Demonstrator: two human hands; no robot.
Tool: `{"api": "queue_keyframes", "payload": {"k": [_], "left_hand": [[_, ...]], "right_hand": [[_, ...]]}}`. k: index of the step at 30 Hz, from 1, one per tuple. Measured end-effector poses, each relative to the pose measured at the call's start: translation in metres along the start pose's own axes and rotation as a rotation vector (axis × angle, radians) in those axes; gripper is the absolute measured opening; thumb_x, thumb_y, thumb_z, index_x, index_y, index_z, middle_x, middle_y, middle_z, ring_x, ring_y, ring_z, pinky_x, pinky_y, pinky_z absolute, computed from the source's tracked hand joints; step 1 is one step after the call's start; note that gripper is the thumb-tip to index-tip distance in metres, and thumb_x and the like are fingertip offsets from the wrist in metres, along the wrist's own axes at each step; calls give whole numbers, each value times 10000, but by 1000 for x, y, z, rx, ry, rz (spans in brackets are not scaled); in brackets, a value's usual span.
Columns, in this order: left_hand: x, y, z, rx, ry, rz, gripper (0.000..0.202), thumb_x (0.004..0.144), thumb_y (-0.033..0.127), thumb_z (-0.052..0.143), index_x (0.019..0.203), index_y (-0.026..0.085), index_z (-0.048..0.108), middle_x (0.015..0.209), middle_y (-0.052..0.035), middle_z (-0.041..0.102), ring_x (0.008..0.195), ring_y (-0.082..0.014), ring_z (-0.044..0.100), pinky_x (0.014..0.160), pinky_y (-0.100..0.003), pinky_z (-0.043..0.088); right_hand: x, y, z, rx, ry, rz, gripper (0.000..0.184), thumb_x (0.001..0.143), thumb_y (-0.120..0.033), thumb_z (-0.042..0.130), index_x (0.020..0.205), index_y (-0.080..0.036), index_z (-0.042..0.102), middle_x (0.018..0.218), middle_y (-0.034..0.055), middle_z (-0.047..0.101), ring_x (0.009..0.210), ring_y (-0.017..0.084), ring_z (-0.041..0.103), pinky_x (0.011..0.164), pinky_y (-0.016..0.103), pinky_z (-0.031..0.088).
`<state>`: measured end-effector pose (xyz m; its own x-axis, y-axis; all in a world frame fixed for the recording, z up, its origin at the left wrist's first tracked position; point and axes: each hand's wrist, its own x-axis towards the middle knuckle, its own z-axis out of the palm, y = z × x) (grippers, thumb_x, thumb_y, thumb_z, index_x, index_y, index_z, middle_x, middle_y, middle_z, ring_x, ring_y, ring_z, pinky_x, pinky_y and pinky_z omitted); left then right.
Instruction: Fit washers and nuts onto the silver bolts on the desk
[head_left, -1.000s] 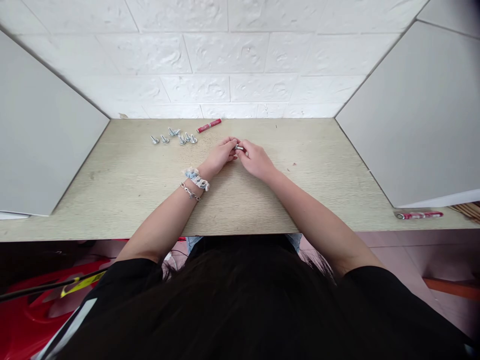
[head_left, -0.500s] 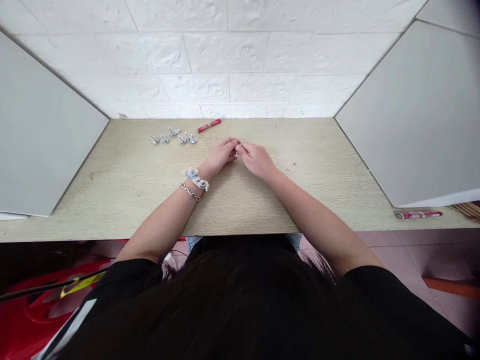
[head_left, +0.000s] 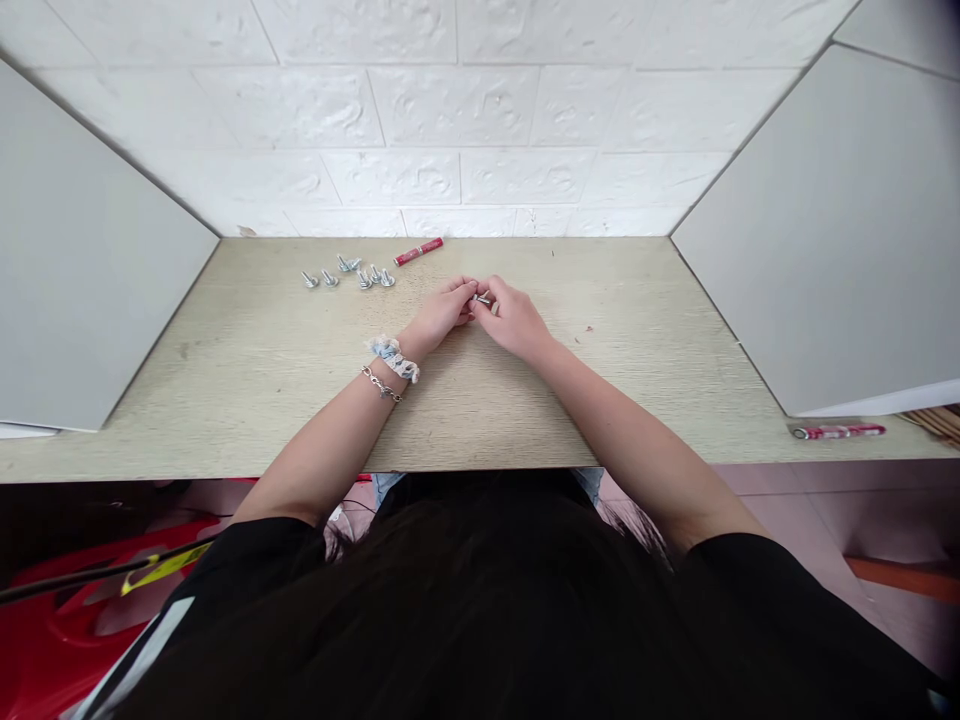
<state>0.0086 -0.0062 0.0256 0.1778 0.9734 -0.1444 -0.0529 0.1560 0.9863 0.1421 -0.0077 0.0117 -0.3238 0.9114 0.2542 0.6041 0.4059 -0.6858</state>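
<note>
My left hand (head_left: 442, 314) and my right hand (head_left: 514, 320) rest on the pale wood-grain tabletop (head_left: 480, 420), their fingertips meeting at the middle. A small silver metal part (head_left: 484, 299) shows between the fingertips, mostly hidden, and its exact kind is hard to tell. Up and left of my left hand, several silver screws (head_left: 364, 279) lie in a loose row. A red stick-like tube (head_left: 418, 251) lies near the back wall, beyond my hands.
Grey panels (head_left: 90, 260) stand on both sides, and a white brick-textured wall (head_left: 450, 120) rises behind the table. A red and silver stick (head_left: 838, 432) lies at the right front corner. My left wrist wears a fabric scrunchie (head_left: 394, 359) and a chain bracelet (head_left: 381, 383).
The silver part has come back into view between my fingertips, after being hidden half a second ago. My right hand's fingers have shifted slightly, and the screws have not moved.
</note>
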Motion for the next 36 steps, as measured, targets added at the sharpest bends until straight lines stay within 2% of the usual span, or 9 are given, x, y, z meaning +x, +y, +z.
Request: {"api": "queue_keyframes", "payload": {"k": [6,11,14,20,26,36], "left_hand": [[1,-1,0,72,-17,0,158,895,195,419,760,157,492,589,51,414,465,-33,353,473,-138,297],[5,-5,-2,215,-34,56,186,901,192,386,765,159,509,568,48,383,472,-57,339,476,-180,278],[8,-9,-4,360,-7,133,192,892,208,389,769,159,529,606,31,448,538,-79,396,541,-204,330],[8,-12,-8,654,30,251,208,865,179,366,777,155,554,811,-13,603,774,-128,528,744,-258,395],[9,-13,-10,847,21,278,230,860,194,338,799,165,557,853,-37,638,816,-165,560,767,-297,405],[8,-13,-10,921,28,285,251,858,204,326,820,161,570,903,-69,666,847,-190,587,781,-324,430]], "right_hand": [[0,1,1,0,5,-20,198,852,-331,439,930,-182,544,879,33,636,721,147,530,681,277,370],[0,2,1,-23,7,-4,188,844,-330,444,895,-181,548,848,31,629,691,144,512,649,277,354],[0,1,1,-43,0,5,174,833,-309,450,884,-179,554,854,41,634,700,151,515,654,283,360],[0,0,1,-53,-22,24,163,816,-283,459,871,-177,570,895,58,653,767,176,552,688,297,388],[-1,0,1,-121,-51,31,158,803,-253,460,849,-171,587,824,61,647,717,177,533,661,299,380],[0,-1,1,-172,-81,19,195,819,-254,441,897,-165,596,861,75,657,743,194,544,661,303,378]]}}
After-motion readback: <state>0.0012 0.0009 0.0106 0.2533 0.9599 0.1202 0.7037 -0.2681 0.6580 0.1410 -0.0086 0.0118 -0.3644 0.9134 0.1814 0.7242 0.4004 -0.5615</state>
